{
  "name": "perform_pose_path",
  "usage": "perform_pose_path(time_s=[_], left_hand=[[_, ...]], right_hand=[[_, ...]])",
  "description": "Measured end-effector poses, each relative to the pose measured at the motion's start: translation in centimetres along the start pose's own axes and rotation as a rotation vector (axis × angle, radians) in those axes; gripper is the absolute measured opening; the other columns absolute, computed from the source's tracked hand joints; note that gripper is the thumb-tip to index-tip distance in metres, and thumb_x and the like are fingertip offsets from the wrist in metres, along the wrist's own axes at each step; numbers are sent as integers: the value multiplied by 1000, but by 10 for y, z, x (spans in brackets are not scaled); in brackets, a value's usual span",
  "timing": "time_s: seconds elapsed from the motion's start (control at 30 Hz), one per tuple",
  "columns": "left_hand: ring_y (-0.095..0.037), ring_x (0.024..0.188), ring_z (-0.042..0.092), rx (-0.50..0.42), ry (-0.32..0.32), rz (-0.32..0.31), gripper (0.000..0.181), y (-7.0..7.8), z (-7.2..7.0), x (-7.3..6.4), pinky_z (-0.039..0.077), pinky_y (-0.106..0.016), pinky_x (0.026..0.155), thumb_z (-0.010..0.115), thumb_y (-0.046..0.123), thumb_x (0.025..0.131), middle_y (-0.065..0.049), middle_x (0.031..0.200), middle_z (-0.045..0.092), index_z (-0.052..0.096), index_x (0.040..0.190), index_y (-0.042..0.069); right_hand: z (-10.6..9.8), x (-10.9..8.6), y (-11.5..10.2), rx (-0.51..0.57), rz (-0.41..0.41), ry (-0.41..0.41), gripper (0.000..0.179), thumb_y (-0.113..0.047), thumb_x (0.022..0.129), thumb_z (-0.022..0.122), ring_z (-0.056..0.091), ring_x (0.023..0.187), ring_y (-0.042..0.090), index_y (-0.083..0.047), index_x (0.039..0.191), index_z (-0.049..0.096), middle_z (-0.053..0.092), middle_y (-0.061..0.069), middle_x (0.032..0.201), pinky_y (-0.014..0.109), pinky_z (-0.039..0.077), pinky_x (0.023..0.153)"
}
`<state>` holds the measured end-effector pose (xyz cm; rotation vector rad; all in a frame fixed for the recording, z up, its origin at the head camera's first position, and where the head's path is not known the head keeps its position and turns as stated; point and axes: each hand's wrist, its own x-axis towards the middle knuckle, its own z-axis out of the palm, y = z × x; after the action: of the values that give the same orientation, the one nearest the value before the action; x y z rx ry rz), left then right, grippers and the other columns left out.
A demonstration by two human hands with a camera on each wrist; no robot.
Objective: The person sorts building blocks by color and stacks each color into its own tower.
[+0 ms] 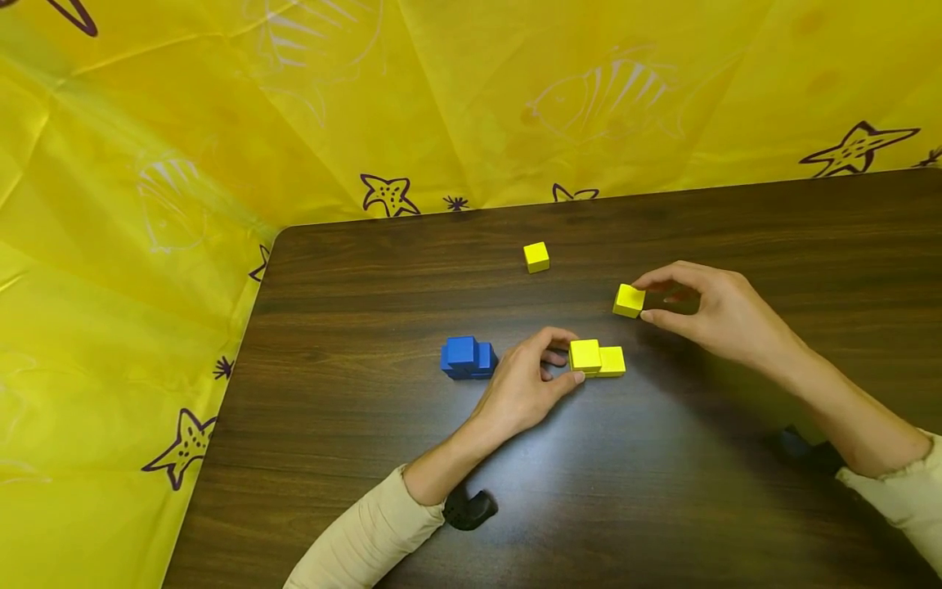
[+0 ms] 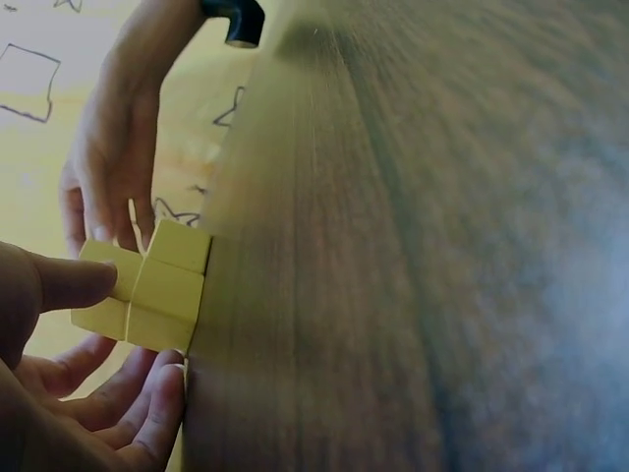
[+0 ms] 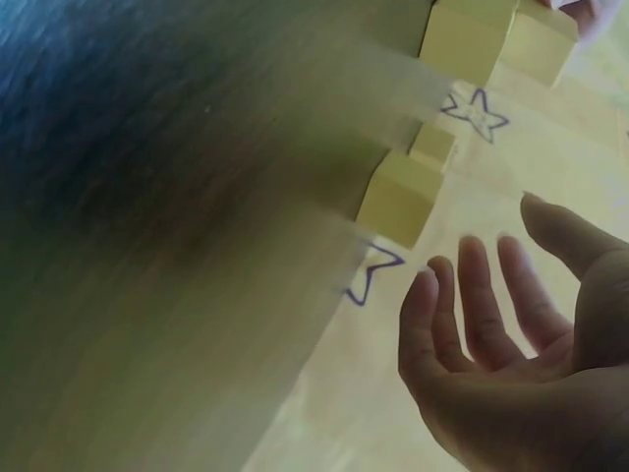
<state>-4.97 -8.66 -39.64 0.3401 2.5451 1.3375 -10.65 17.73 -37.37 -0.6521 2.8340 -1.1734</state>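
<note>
In the head view my left hand (image 1: pixel 526 376) pinches a yellow cube (image 1: pixel 585 356) between thumb and fingers. This cube sits atop the left end of a low yellow row, whose right cube (image 1: pixel 612 361) shows beside it. The left wrist view has my thumb (image 2: pixel 84 282) against the upper cube (image 2: pixel 106 320), with fingers curled below. Just right of a separate yellow cube (image 1: pixel 629 301) is my right hand (image 1: pixel 717 315), thumb and fingers spread. From the right wrist, a gap shows between these fingers (image 3: pixel 482 305) and the nearest cube (image 3: pixel 398 202).
A small pile of blue blocks (image 1: pixel 464 356) stands close left of my left hand. Farther back lies another yellow cube (image 1: pixel 536 257). The dark wood table (image 1: pixel 353 303) meets a yellow patterned cloth (image 1: pixel 471 106) at its back and left edges.
</note>
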Motion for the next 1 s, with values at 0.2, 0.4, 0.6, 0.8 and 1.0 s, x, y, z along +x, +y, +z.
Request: perform_pose_path(time_s=[0.2, 0.4, 0.6, 0.8, 1.0], left_hand=[[-11, 99, 64, -5, 4, 9, 39, 1, 0, 0, 52, -21, 77, 76, 17, 89, 1, 120, 66, 62, 125, 16], [-10, 99, 63, -2, 5, 7, 38, 2, 0, 0, 50, -19, 76, 76, 18, 89, 2, 120, 66, 63, 125, 16], [-10, 100, 63, -5, 3, 2, 38, 2, 0, 1, 51, -20, 77, 76, 18, 89, 2, 120, 66, 63, 125, 16], [-9, 100, 63, -7, 0, 0, 38, 2, -1, 1, 51, -20, 77, 76, 18, 90, 2, 120, 66, 63, 125, 16], [-10, 100, 63, -12, -9, -11, 38, 1, -1, 0, 51, -19, 77, 75, 18, 90, 1, 120, 66, 63, 125, 16]], right_hand=[[-1, 3, 7, -9, 9, -5, 37, -14, 83, 82, 64, 90, 20, -19, 118, 70, 71, 1, 112, 16, 44, 75], [-1, 8, 12, 0, 21, -18, 37, -13, 84, 81, 66, 90, 22, -17, 120, 70, 71, 4, 113, 11, 44, 75], [1, 13, 16, 8, 43, -66, 41, -9, 83, 81, 68, 90, 24, -12, 122, 68, 70, 8, 115, 10, 47, 74], [3, 16, 19, -9, 61, -122, 44, -9, 85, 79, 68, 92, 24, -12, 127, 66, 70, 9, 115, 22, 52, 75], [5, 17, 21, 3, 98, -168, 47, -12, 86, 79, 68, 94, 26, -10, 130, 64, 70, 12, 109, 27, 52, 73]])
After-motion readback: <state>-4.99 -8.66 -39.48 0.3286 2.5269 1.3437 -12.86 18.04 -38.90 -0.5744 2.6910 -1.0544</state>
